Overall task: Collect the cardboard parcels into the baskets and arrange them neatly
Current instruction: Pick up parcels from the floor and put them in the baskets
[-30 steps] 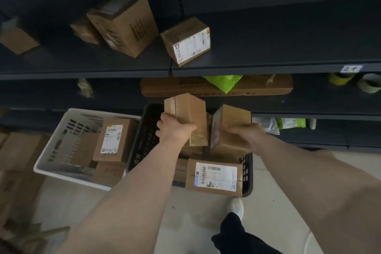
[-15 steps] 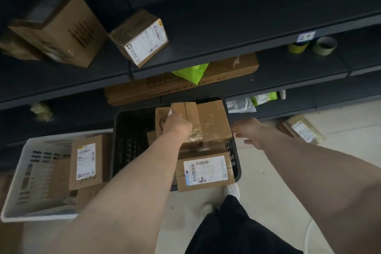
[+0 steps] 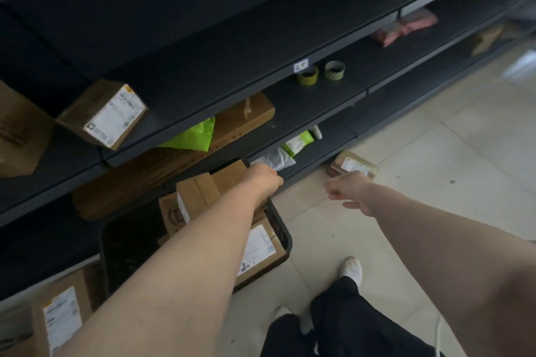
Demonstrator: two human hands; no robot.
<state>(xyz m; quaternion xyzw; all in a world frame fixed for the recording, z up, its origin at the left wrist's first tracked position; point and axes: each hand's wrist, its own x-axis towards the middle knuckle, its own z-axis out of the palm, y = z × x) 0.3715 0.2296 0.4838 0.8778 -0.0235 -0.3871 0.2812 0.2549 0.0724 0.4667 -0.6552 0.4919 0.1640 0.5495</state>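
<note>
The black basket (image 3: 285, 236) stands on the floor under the shelves and holds several cardboard parcels, among them an upright one (image 3: 203, 191) and a labelled one (image 3: 258, 249) at its near end. My left hand (image 3: 265, 182) rests at the basket's far right corner beside the upright parcel, its fingers hidden. My right hand (image 3: 348, 191) hovers with loosely curled fingers and nothing in it, just short of a small labelled parcel (image 3: 352, 166) lying on the floor by the shelf base. Another labelled parcel (image 3: 104, 116) sits on the upper shelf.
At lower left a labelled parcel (image 3: 62, 319) lies in the white basket (image 3: 58, 278). A long flat box (image 3: 240, 122) and a green bag (image 3: 194, 136) are on the middle shelf, with two tape rolls (image 3: 307, 75) further right. Tiled floor spreads to the right.
My view has swung right. My right hand has let go of its parcel and stretched out towards the parcel on the floor. My left hand has shifted to the black basket's far right corner.
</note>
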